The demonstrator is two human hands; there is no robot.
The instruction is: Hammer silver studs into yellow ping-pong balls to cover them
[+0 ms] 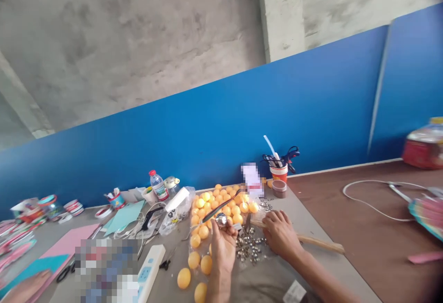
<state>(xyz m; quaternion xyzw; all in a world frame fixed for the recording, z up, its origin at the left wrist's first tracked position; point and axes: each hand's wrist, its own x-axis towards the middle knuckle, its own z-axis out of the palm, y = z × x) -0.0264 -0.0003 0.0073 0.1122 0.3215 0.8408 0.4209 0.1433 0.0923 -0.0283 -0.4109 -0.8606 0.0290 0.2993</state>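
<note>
My left hand [223, 247] is palm up with its fingers curled around a shiny silver ball [221, 220]. To its right, my right hand [281, 234] is closed over the wooden handle of a hammer [320, 243]. The handle's thick end sticks out to the right past my wrist, and a dark metal head [248, 223] shows at the other end, near my left fingers. Small shiny metal pieces [252, 246] lie in a heap between my hands. Many orange balls [206, 264] are spread behind and left of my left hand. A long dark thin tool [220, 206] slants across them.
A white power strip [151, 273] lies to the left, near scissors [65, 270]. Another person's hand [27, 288] rests on coloured sheets. A water bottle [158, 186] and a cup of tools [278, 172] stand along the blue partition [207, 132]. A brown tabletop [332, 201] adjoins on the right.
</note>
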